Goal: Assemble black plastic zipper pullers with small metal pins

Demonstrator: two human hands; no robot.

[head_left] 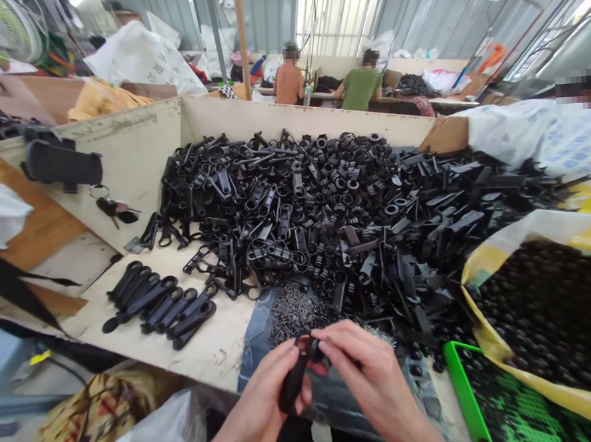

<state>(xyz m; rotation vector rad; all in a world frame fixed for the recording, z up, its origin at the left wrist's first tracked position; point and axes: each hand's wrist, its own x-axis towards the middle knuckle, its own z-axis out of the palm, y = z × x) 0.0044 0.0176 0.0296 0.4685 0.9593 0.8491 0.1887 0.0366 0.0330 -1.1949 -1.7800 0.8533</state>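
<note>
A black elongated part [294, 381] with a ring-shaped end is held at the front edge of the bench. My left hand [268, 389] is closed around its body. The fingers of my right hand [358, 357] pinch at its ring end, beside the left fingertips. Just beyond the hands lies a heap of small metal pieces [298, 311] on blue denim cloth [257, 333]. To the left, several similar black parts [165, 305] lie side by side in a slanting row. Behind the hands is a large pile of loose black plastic parts [285, 208].
At right stand a yellow-edged bag [544, 286] of small black balls and a green basket [463, 387]. The wooden bin wall [309, 117] bounds the pile. Keys [117, 208] hang at left. Two people [287, 81] [362, 87] sit in the background; another is partly visible at far right.
</note>
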